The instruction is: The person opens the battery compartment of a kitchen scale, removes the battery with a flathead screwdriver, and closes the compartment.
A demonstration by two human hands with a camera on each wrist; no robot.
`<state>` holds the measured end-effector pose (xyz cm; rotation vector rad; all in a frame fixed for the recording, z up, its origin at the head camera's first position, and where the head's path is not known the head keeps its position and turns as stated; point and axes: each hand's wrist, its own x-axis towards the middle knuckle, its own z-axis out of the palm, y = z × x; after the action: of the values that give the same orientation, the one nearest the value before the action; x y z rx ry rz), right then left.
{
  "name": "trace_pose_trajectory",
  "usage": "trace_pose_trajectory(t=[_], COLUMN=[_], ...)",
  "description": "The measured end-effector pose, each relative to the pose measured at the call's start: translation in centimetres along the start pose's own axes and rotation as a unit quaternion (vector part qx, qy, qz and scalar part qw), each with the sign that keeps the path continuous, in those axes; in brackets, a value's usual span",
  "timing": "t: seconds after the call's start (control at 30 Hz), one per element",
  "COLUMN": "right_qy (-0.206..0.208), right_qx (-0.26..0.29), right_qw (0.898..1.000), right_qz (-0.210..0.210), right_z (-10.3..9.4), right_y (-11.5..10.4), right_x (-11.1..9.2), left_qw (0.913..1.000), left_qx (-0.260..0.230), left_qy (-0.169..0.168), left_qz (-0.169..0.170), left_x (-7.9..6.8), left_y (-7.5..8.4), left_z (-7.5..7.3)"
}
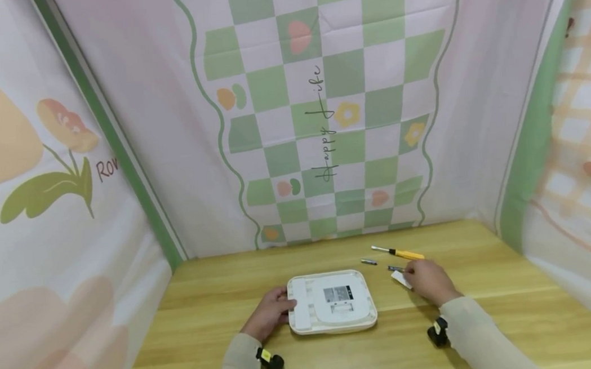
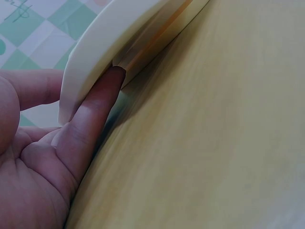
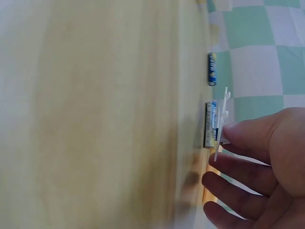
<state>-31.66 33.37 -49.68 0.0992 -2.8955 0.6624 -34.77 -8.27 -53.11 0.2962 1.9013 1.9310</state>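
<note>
A white rounded-square device (image 1: 334,318) lies underside up on the table, with a label and an uncovered battery compartment (image 1: 341,307) in its middle. My left hand (image 1: 268,315) grips its left edge, thumb on top; in the left wrist view a finger (image 2: 90,112) reaches under the rim. Over to the right, my right hand (image 1: 430,280) pinches a small white battery cover (image 3: 221,124) between thumb and fingers, held on edge close over the table. Just beyond the cover lies one battery (image 3: 208,125), with another battery (image 3: 212,69) farther left in the head view.
A screwdriver with a yellow handle (image 1: 409,254) lies behind my right hand. The wooden table (image 1: 220,279) ends at a checkered fabric backdrop (image 1: 274,169), and printed fabric also hangs at both sides.
</note>
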Motion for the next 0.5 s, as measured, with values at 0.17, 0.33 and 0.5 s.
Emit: trace_pose_trajectory(t=[0.17,0.33,0.5], right_qy=[-0.006,-0.01,-0.008], right_qx=[0.014,0.019,0.024], right_qw=[1.0,1.0,1.0], right_qz=[0.008,0.018,0.01], right_z=[-0.39,-0.93,-0.98], right_y=[0.08,0.57,0.79], right_x=[0.11,0.03,0.09], left_qw=[1.0,1.0,0.9997], left_qx=[0.0,0.003,0.005], left_qy=[0.003,0.006,0.017], left_qz=[0.0,-0.005,-0.017], left_x=[0.27,0.55,0.6], left_y=[-0.08,-0.05,-0.07], left_z=[-0.26,-0.12,-0.09])
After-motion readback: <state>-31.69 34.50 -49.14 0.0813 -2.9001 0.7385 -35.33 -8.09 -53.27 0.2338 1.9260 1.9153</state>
